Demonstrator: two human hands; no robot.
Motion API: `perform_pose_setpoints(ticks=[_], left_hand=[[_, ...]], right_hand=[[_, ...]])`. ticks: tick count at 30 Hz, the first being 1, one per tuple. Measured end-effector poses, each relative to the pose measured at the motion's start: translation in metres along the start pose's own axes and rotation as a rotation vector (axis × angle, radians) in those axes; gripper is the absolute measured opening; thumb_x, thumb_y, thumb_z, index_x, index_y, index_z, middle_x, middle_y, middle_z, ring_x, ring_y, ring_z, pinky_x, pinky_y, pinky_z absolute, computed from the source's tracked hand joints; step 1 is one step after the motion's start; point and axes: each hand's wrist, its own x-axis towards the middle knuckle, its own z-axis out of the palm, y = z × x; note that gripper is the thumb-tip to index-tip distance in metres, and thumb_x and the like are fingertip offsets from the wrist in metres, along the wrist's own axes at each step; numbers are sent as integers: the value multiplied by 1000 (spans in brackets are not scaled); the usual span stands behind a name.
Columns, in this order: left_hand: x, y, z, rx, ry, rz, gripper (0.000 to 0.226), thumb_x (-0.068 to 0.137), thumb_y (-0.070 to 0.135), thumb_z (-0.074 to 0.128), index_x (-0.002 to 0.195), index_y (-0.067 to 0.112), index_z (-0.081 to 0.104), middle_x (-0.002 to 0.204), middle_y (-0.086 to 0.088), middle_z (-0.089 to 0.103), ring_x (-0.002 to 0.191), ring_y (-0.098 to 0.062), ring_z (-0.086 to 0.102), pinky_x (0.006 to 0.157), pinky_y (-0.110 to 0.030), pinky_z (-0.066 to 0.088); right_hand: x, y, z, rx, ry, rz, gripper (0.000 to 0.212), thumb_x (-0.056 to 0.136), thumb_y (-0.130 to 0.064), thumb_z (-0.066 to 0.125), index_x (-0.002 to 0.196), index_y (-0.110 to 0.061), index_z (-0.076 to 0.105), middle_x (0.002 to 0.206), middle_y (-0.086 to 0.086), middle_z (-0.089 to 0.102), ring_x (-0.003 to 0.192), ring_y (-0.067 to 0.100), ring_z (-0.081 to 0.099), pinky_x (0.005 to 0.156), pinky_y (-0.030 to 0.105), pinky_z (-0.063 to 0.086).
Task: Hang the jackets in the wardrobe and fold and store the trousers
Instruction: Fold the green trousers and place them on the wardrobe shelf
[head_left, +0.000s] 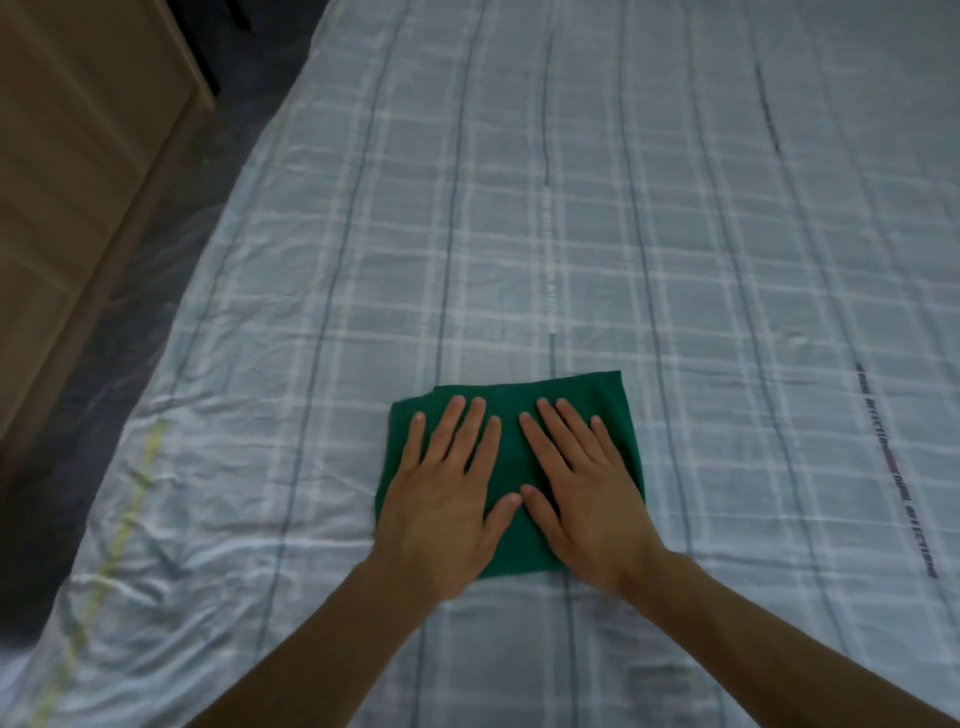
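A green garment (587, 397), folded into a small flat rectangle, lies on the bed near its front edge. My left hand (447, 488) rests flat on its left half with the fingers straight and spread. Beside it, my right hand (582, 483) presses flat on the right half, fingers straight as well. The two thumbs nearly meet over the middle of the fold. Much of the garment is hidden under my hands.
The bed (675, 234) wears a pale blue checked sheet and fills most of the view. A light wooden cabinet (78, 171) stands at the left, with a strip of dark floor (171, 208) between it and the bed.
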Motion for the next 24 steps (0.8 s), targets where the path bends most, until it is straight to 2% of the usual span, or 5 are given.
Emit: perform_pose_setpoints(ticks=[6, 10, 15, 17, 24], left_hand=[[-39, 0, 9, -47, -32, 107, 99, 81, 76, 47, 155, 14, 28, 165, -7, 16, 153, -23, 14, 118, -49, 16], [-32, -3, 8, 22, -72, 110, 110, 54, 44, 82, 149, 8, 41, 158, -14, 34, 145, -31, 34, 116, -52, 32], [-26, 9, 9, 142, 141, 94, 47, 81, 7, 50, 126, -1, 64, 133, -21, 61, 125, -37, 58, 96, -54, 52], [-26, 5, 7, 153, 221, 118, 48, 82, 2, 35, 114, -1, 71, 122, -20, 68, 113, -35, 66, 88, -49, 57], [-46, 15, -42, 142, 288, 138, 39, 52, -5, 67, 90, 7, 71, 85, -8, 70, 77, -29, 68, 59, -37, 54]], right_hand=[[-42, 8, 7, -8, -57, -81, 99, 82, -77, 50, 158, -23, 14, 166, 3, 5, 153, 22, -1, 123, 45, 5], [-34, 15, 3, -88, -50, -111, 102, 74, -62, 61, 158, -24, 16, 166, 5, 10, 153, 22, 4, 122, 45, 11], [-33, 6, 11, -67, 133, -82, 74, 79, -30, 64, 148, -16, 43, 156, 13, 37, 147, 29, 29, 117, 51, 31], [-30, 4, 12, -76, 170, -58, 77, 68, -8, 76, 141, -12, 53, 148, 15, 48, 141, 32, 40, 112, 51, 38], [-43, -17, -31, -64, 318, -107, 44, 79, -11, 40, 109, -8, 71, 114, 11, 70, 102, 34, 68, 79, 44, 59]])
